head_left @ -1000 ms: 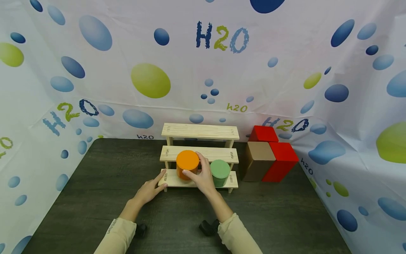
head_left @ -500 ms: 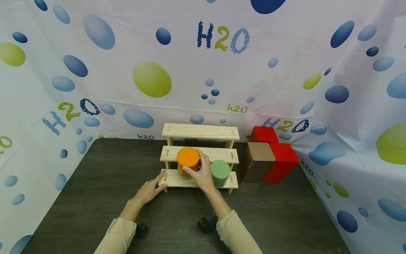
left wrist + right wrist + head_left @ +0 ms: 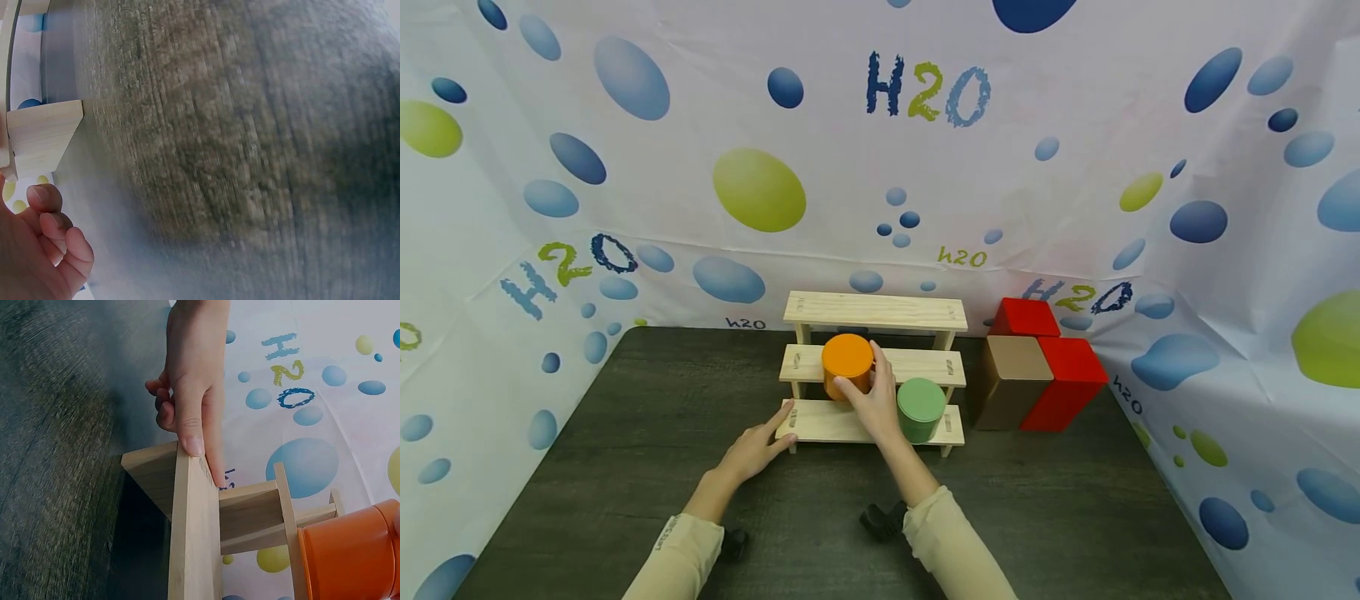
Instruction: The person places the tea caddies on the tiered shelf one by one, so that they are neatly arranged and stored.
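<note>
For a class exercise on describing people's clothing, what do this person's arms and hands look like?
The left hand and right hand wear no gloves. The left sleeve and right sleeve are pale cream; the left has small dark lettering, unreadable here. A black device shows beside the left sleeve, another beside the right.

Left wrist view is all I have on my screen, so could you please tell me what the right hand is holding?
Observer: The right hand holds an orange canister.
Operator: Thank you; could you tell me how high it is against the shelves?
Observer: It is clear of the bottom shelf, at about the level of the middle shelf; I cannot tell whether it touches that one.
Operator: That helps; is anything else on the shelves, please?
Observer: Yes, a green canister stands toward the right end of the bottom shelf.
</note>
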Demonstrator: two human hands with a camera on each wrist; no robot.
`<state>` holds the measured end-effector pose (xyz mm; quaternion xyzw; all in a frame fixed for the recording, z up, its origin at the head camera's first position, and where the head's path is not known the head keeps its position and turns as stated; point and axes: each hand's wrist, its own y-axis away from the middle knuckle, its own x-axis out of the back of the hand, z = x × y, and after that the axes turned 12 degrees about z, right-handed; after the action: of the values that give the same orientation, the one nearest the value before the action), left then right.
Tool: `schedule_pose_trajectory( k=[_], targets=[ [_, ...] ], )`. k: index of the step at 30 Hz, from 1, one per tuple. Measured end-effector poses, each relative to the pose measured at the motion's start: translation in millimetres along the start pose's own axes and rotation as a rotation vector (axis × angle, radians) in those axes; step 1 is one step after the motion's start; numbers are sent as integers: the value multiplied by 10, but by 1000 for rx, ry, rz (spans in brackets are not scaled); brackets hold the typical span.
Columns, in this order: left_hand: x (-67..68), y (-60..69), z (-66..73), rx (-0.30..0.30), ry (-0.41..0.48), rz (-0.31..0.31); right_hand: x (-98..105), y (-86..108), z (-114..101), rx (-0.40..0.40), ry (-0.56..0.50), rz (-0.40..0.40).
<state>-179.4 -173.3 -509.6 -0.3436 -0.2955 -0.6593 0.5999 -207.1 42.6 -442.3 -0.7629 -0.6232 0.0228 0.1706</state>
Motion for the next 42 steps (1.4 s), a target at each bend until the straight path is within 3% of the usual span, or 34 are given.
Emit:
schedule_pose_trajectory(
  k=[10, 20, 42],
  targets=[
    [13, -6, 9, 3, -1, -12, 2, -2, -300, -27, -139, 46],
    [15, -11, 4, 9, 0, -21, -132, -111, 23, -37, -110, 99],
    [11, -23, -15, 11, -6, -19, -134, -244, -16, -101, -52, 102]
  ],
)
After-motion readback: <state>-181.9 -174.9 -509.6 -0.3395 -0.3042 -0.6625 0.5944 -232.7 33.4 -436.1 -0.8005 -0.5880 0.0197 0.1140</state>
